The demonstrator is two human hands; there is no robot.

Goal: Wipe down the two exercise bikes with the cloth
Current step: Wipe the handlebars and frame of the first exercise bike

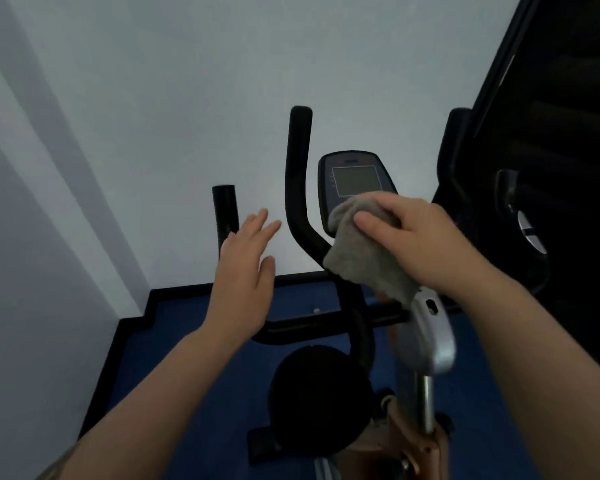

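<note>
The right hand (409, 237) grips a soft, nubbly grey cloth (364, 258), fingers curled round it, bunched against the lower edge of the bike's (426, 334) smooth black display (355, 180). The left hand (245, 271) hovers flat, fingers straight and slightly spread, beside the curved, matte black handlebar (297, 188). The rounded black seat (317, 396) sits above blue floor (187, 341).

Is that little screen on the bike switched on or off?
It looks off: the display is a plain grey panel with no visible digits or glow. The cloth in the right hand covers its lower edge.
</note>
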